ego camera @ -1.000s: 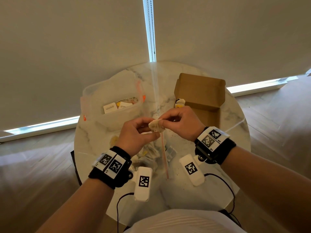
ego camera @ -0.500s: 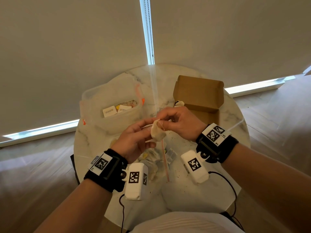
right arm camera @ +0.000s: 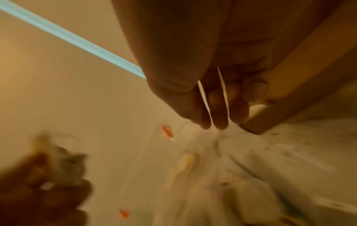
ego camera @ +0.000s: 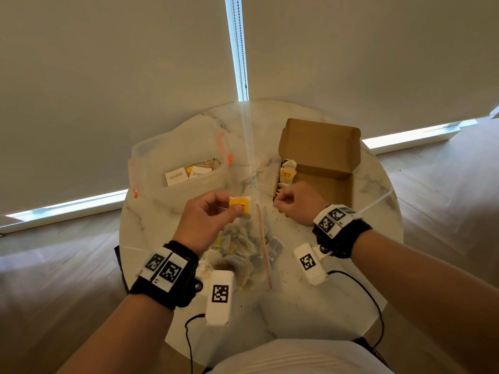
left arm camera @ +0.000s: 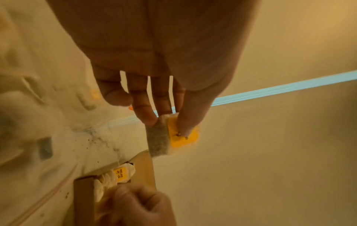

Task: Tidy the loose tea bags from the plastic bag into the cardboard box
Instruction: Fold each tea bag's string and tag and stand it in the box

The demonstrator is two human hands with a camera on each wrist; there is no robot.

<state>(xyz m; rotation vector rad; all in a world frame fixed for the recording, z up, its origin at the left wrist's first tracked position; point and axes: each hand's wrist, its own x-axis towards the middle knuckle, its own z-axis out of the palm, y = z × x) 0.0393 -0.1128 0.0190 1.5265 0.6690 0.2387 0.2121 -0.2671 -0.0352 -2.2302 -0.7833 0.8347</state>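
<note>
My left hand [ego camera: 232,209] pinches a tea bag [ego camera: 241,205] with a yellow tag between thumb and fingers, held above the table's middle; in the left wrist view the tea bag [left arm camera: 158,137] hangs from the fingertips [left arm camera: 146,119]. My right hand [ego camera: 280,201] is at the front left corner of the open cardboard box [ego camera: 324,147], fingers curled, with nothing visible in them. A row of tea bags [ego camera: 287,171] stands along the box's left wall. The crumpled plastic bag [ego camera: 243,247] of loose tea bags lies under my left wrist.
A second clear bag [ego camera: 162,157] with white cartons sits at the back left of the round marble table [ego camera: 297,306]. Tea crumbs dot the tabletop. A window blind hangs close behind. Cables trail over the near edge.
The hands have come apart. My right hand let go of the tea bag and moved right to the box; my left hand keeps the bag, its yellow tag now facing up.
</note>
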